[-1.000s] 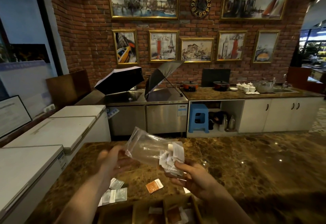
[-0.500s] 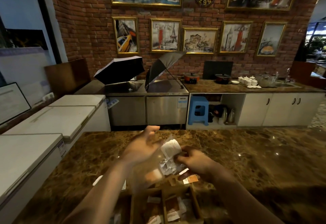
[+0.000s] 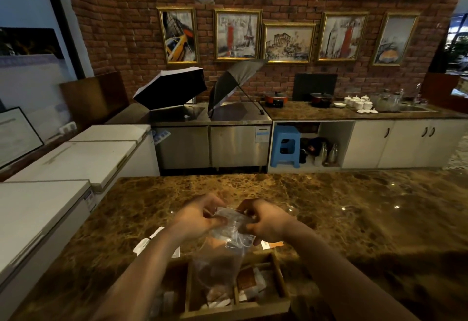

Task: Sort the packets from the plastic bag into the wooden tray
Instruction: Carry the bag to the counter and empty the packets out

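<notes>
Above the marble counter, my left hand and my right hand both pinch the top of a clear plastic bag. The bag hangs down over the wooden tray, which sits at the counter's near edge. A few white packets show inside the bag's top, between my fingers. The tray's compartments hold brown and white packets. Loose white packets lie on the counter left of my left arm. An orange packet lies just under my right hand.
The brown marble counter stretches far to the right and back. White chest freezers stand along the left. Behind are a steel counter with two open umbrellas, a blue stool and white cabinets.
The camera has tilted down. Both hands dropped closer to the counter and came together on the bag's top; the bag now hangs down over the tray instead of sticking up to the left.
</notes>
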The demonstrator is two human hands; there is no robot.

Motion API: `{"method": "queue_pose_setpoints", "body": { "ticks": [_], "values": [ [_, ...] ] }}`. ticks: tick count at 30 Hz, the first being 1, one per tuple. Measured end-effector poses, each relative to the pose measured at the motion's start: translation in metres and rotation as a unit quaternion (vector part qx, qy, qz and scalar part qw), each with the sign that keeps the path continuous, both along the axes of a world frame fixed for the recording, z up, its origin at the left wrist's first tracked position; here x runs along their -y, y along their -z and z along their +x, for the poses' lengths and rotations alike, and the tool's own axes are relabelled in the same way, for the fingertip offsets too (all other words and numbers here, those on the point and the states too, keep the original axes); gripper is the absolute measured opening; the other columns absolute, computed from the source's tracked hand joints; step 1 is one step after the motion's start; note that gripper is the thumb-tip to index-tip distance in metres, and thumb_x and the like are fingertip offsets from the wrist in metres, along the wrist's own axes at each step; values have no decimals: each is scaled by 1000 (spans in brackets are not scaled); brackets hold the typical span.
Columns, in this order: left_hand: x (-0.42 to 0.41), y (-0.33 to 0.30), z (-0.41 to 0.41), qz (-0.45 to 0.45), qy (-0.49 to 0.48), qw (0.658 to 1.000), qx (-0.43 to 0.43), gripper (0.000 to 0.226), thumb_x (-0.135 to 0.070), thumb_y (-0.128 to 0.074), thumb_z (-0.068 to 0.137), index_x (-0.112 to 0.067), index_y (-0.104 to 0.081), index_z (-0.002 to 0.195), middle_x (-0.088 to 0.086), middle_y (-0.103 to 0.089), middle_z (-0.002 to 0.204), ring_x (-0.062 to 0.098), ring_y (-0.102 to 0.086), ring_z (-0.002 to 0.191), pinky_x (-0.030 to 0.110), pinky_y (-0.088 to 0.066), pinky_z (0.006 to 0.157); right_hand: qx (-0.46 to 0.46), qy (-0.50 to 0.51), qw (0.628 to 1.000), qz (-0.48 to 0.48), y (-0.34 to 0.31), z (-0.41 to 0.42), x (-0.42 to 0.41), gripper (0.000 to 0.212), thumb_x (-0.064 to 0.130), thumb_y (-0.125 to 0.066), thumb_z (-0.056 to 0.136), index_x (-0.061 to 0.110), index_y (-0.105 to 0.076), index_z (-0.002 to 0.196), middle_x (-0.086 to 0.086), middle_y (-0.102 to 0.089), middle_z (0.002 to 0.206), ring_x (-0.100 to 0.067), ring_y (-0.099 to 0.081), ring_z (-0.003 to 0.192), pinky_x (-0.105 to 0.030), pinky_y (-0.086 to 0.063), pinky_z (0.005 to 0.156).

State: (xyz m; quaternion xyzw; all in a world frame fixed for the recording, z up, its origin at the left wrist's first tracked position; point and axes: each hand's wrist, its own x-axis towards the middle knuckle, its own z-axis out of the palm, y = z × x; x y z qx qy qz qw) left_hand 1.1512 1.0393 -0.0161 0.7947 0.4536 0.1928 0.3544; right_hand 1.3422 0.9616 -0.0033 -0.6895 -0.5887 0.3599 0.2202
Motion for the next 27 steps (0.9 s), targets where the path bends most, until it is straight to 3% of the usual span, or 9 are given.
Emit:
{"method": "queue_pose_setpoints", "body": {
  "ticks": [4,8,12,19,24,27],
  "values": [
    [-2,6,-9,15,-11,1000,-16,25,-33,-81,80,-35,-62,97,-8,-66,101,9,-63,89,28,-53,73,17,-21,999,32,9,-5,-8,34,19,-74,88,26,-62,119,4,-64,106,-14,-67,88,-24,-61,62],
    [-2,7,-15,33,4,999,17,24,-26,-81,81,-37,-60,82,-9,-64,93,5,-58,83,16,-47,63,42,-26,997,52,10,-7,-13,31,24,-76,86,31,-64,114,8,-64,103,-9,-66,85,-18,-52,55],
    [-2,9,-19,30,12,999,33,23,-23,-82,80,-33,-62,80,-11,-63,89,8,-59,82,17,-47,63,51,-32,996,62,10,-8,-15,25,24,-78,84,30,-68,107,7,-65,101,-12,-67,82,-20,-55,53],
    [-2,7,-22,24,17,998,51,18,-20,-84,77,-26,-67,78,-4,-67,88,15,-63,86,32,-54,73,84,-45,992,86,4,-10,-18,16,27,-77,85,37,-68,94,12,-64,92,-4,-61,80,-19,-46,61],
    [-1,6,-21,24,6,998,56,17,-22,-84,77,-27,-69,79,3,-70,93,21,-66,91,44,-58,81,91,-44,990,95,2,-12,-17,13,25,-74,88,30,-70,99,12,-63,97,-5,-61,83,-21,-49,66],
    [-2,7,-21,23,9,998,64,18,-21,-85,76,-30,-69,77,0,-71,89,20,-67,89,45,-59,81,112,-53,986,110,2,-14,-18,13,25,-73,88,33,-70,97,8,-66,105,-7,-62,92,-30,-58,77]
  ]
}}
